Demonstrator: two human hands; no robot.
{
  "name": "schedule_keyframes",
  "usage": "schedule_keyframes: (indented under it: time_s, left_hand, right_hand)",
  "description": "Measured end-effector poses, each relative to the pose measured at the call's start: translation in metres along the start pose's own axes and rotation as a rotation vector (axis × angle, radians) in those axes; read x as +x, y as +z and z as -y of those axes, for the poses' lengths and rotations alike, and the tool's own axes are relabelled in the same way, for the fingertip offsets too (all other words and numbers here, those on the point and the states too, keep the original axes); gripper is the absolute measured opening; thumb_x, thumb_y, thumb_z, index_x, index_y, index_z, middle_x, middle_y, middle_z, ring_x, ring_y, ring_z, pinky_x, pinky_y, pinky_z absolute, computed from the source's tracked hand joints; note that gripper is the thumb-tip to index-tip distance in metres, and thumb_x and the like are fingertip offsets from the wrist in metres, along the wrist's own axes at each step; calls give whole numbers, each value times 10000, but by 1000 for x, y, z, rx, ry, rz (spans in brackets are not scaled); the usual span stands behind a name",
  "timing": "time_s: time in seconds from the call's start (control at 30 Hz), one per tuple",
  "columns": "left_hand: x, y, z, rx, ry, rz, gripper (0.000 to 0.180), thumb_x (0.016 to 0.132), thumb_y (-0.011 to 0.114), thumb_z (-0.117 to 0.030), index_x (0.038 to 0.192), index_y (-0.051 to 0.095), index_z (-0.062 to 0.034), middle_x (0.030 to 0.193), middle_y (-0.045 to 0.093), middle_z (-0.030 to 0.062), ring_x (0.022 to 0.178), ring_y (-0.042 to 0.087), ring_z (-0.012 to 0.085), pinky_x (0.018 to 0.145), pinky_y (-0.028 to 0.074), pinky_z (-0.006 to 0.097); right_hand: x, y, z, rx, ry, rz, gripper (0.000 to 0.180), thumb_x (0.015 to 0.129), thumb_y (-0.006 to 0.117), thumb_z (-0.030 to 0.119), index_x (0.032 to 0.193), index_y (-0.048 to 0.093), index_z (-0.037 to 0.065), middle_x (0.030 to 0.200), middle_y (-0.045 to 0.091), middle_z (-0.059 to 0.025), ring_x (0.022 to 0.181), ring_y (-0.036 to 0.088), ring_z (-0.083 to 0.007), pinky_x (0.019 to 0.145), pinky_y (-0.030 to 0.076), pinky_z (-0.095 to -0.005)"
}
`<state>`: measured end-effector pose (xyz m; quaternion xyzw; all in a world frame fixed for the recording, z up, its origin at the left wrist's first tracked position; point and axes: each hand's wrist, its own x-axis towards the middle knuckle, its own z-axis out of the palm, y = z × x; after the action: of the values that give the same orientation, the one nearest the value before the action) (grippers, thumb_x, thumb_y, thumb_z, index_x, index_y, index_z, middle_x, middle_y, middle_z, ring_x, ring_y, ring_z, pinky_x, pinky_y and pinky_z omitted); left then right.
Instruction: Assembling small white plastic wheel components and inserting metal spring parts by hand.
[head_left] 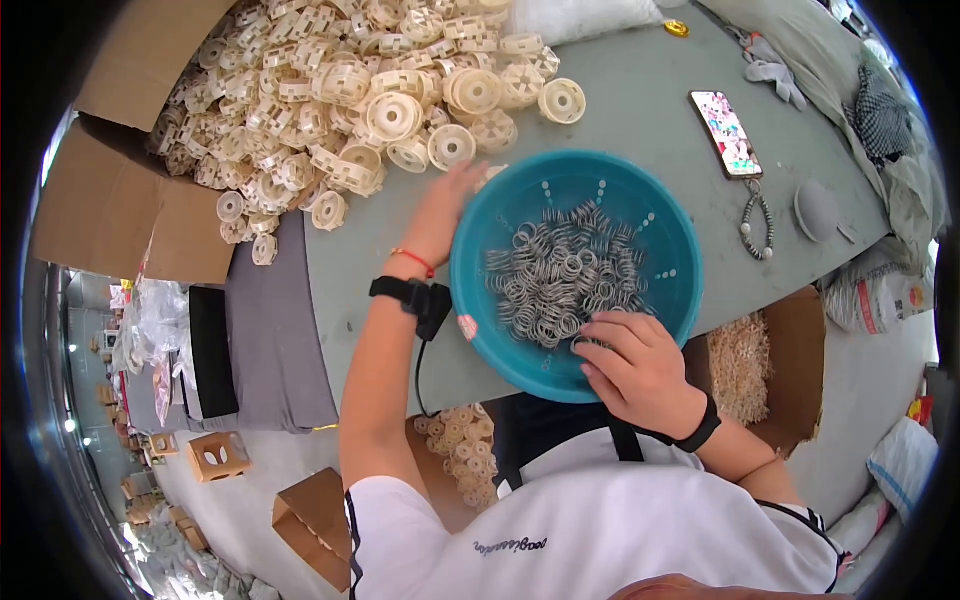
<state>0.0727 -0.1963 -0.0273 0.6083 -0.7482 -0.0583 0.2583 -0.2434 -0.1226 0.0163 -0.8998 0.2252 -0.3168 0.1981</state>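
A teal plastic basin [480, 250] sits on the grey table and holds a heap of small metal springs [560, 275]. My right hand [640, 365] rests on the basin's near rim, fingers curled onto the springs at the heap's near edge. My left hand [445, 210] lies flat on the table just left of the basin, fingers reaching toward a big pile of cream plastic wheel-shaped parts [340, 90]. Whether it touches one of those parts I cannot tell. A red string and a black band sit on that wrist.
A smartphone [727, 133] and a bead bracelet [757, 225] lie right of the basin, with a grey cap-like object [817, 210] beyond. An open cardboard box [120, 200] is at the left. Boxes of more parts [740, 365] stand under the table edge.
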Motion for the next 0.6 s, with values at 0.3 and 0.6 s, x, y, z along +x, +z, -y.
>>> schedule_keyframes:
  time_s: [0.3,0.6]
  left_hand:
    - [-18,14,14,-217,-27,-24,345,865,606,-192,1156,527,-25,1134,571,144,1057,557,252,934,429,332]
    - [-99,-50,-131,-616,-280,-361,709,665,800,-115,1256,425,-2,1206,524,138,1097,537,229,920,453,349]
  right_hand:
    - [3,0,-3,7,35,-8,246,709,674,77,947,619,49,996,598,-82,975,575,-256,800,466,-368]
    - [16,-16,9,481,246,18,431,794,657,98,1190,510,16,1031,597,-133,919,590,-275,768,483,-356]
